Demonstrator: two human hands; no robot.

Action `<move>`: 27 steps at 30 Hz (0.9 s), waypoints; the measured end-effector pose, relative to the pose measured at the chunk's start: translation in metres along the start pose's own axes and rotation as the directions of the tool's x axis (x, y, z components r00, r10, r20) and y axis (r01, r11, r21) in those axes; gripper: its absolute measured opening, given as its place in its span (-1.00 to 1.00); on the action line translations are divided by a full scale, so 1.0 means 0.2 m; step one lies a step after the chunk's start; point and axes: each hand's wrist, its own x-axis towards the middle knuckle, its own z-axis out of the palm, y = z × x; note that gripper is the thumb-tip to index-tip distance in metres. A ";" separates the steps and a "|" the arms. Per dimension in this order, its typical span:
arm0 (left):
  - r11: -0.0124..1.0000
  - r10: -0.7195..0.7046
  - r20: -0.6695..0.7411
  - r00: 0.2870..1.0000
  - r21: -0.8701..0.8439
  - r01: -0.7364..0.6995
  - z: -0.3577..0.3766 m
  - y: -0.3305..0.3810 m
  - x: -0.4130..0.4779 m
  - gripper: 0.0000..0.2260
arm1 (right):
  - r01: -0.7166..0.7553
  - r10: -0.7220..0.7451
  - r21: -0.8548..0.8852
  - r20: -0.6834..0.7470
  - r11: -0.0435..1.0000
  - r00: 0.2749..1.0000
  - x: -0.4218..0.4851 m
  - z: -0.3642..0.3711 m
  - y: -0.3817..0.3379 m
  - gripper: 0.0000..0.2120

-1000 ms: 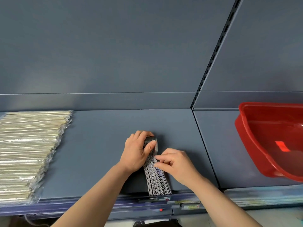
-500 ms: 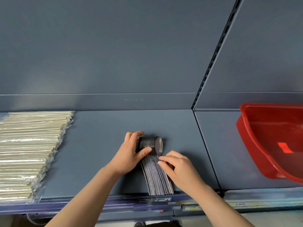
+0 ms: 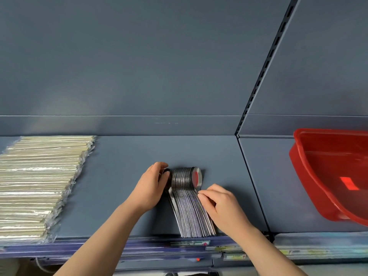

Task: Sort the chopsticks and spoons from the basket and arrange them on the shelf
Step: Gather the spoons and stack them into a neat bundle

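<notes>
Two hands of mine work at one row of spoons [image 3: 189,204] standing on edge on the blue shelf [image 3: 123,176], bowls toward twelve o'clock at the back, handles running to six o'clock and ending at the front lip. My left hand [image 3: 152,186] cups the nine o'clock flank of the row, fingers curled over the bowl end, touching the outermost spoon; its grip is a loose press against the row, closed around nothing. My right hand [image 3: 221,206] sits on the three o'clock flank, thumb and forefinger pinched on the upper edge of the outermost handles, the other fingers folded under; I cannot tell how many spoons that pinch takes in. The end spoon's bowl shows a red reflection. At nine o'clock, well apart from the row, wrapped chopsticks [image 3: 37,186] lie flat in a broad stack in clear film, reaching the front edge. At three o'clock, beyond the shelf seam, the red basket [image 3: 310,176] rests tilted on the neighbouring bay, partly out of view
</notes>
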 end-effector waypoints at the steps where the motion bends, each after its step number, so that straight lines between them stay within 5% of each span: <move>1: 1.000 -0.008 -0.020 1.000 0.019 0.008 0.00 0.00 0.00 -0.77 | -0.001 0.001 0.001 -0.002 1.000 1.000 0.00 0.00 0.00 -0.76; 7: 0.996 -0.083 -0.095 0.992 0.003 0.084 -0.09 0.00 0.02 -0.86 | -0.019 0.019 0.026 0.007 0.999 1.000 0.01 0.00 0.03 -0.76; 11: 0.973 -0.103 -0.125 0.987 -0.217 0.074 -0.23 0.06 0.05 -0.80 | -0.100 0.111 0.191 -0.046 0.977 0.993 0.04 -0.02 0.02 -0.84; 17: 0.912 0.035 -0.024 0.999 -0.409 -0.042 -0.14 0.34 0.13 -0.85 | -0.305 0.278 0.698 0.156 0.648 0.948 0.25 -0.16 -0.09 -0.82; 22: 0.858 0.091 0.040 0.995 -0.510 -0.058 -0.06 0.43 0.18 -0.92 | -0.392 0.353 0.697 0.209 0.600 0.912 0.34 -0.22 -0.07 -0.94; 27: 0.904 -0.060 -0.019 0.998 -0.425 0.046 -0.07 0.26 0.17 -0.85 | -0.542 0.493 0.615 0.271 0.572 0.827 0.32 -0.23 0.02 -0.92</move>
